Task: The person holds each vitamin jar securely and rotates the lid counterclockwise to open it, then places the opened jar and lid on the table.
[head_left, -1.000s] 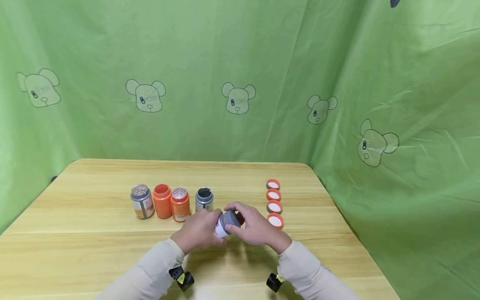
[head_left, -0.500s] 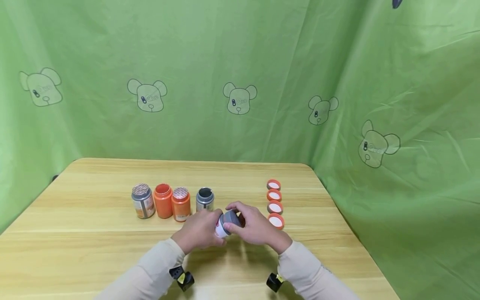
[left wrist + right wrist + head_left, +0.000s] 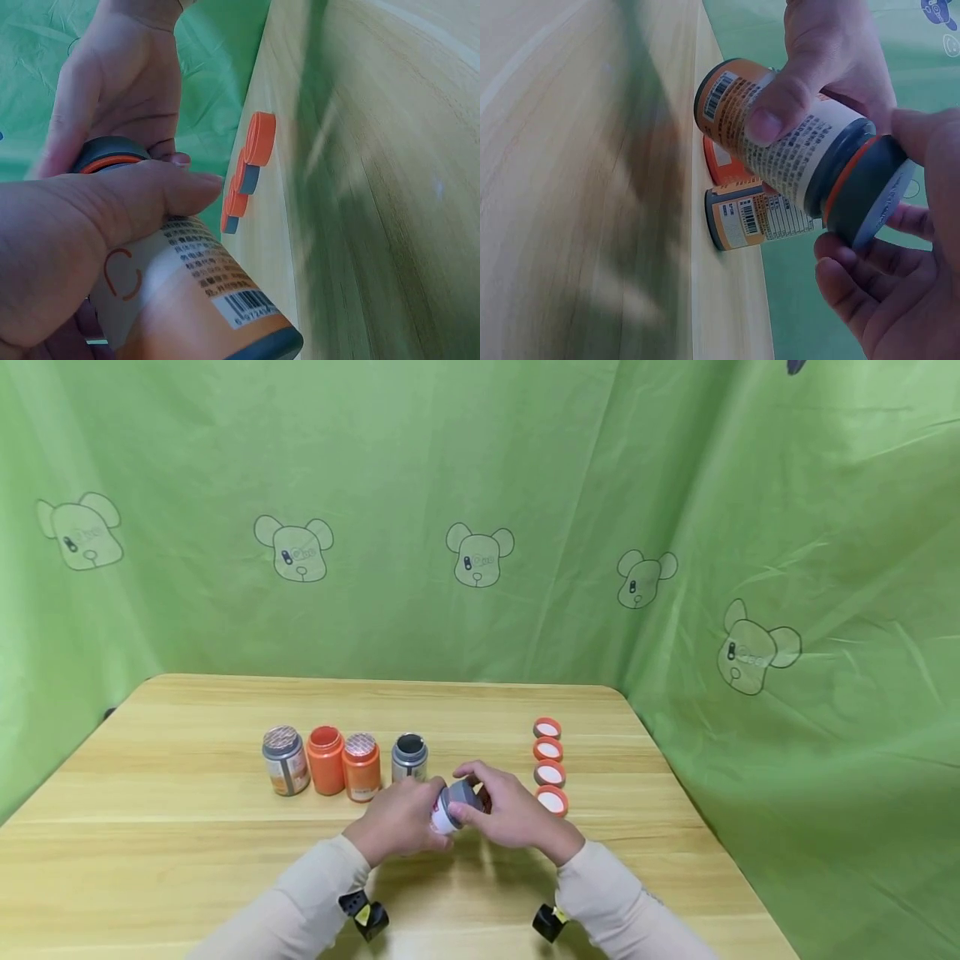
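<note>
A grey jar with a white and orange label is held tilted above the table, its lid end toward the right hand. My left hand grips its body, the thumb lying across the label in the left wrist view. The fingers and thumb of my right hand hold the rim of its grey lid, which has an orange inner layer. The lid sits on the jar's neck. How far it is screwed on cannot be told. In the head view, the hands hide part of the jar.
Left of and behind the hands stand a foil-sealed grey jar, an uncovered orange jar, a foil-sealed orange jar and an uncovered grey jar. Several lids lie in a row at right, white insides up. Green curtain surrounds the wooden table.
Both hands stay in nearly the same place around the jar and lid. Only slight shifts of the right fingers show; the other jars and the row of lids stay put.
</note>
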Demonstrator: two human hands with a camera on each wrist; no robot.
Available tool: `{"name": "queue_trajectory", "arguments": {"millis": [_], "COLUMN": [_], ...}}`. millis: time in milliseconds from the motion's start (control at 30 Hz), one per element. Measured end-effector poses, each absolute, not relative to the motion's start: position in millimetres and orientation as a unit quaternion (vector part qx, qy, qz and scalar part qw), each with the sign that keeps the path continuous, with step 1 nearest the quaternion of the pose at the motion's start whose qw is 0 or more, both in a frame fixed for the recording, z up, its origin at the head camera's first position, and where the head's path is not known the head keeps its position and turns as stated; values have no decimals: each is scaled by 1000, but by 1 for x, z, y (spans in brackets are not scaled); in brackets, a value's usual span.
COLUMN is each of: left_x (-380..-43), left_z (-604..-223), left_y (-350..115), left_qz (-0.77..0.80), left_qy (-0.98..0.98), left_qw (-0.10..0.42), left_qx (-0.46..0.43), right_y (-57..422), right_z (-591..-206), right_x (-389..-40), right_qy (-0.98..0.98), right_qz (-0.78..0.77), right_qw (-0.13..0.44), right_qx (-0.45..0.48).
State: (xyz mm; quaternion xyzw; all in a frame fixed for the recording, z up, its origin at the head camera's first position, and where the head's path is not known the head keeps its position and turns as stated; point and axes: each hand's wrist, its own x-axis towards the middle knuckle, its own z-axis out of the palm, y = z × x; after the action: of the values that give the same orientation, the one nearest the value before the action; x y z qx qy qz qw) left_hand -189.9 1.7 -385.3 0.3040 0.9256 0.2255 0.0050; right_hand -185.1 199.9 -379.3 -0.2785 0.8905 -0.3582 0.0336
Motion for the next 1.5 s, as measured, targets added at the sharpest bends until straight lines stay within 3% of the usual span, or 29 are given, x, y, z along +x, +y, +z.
{"name": "queue_trajectory", "arguments": {"millis": [400, 633, 900, 1233, 1500], "left_x": [-191, -191, -192, -192, -192], "left_z": [-386, -386, -386, -385, -387], "left_y": [2, 3, 2, 2, 2], "left_qz": [220, 221, 218, 217, 220], "left_qy": [926, 925, 927, 926, 926], "left_qw": [-2, 0, 1, 0, 0], "left_qx": [305, 309, 305, 309, 308], "right_y": [200, 200, 203, 203, 204], "right_z": [-379, -379, -379, -381, -379], "right_x": [-186, -187, -187, -188, -188], "right_qy": [886, 891, 880, 897, 879], "right_qz": [-355, -354, -347, -340, -346], "right_qw": [15, 38, 14, 43, 40], "right_qx": [-296, -282, -323, -280, -325]}}
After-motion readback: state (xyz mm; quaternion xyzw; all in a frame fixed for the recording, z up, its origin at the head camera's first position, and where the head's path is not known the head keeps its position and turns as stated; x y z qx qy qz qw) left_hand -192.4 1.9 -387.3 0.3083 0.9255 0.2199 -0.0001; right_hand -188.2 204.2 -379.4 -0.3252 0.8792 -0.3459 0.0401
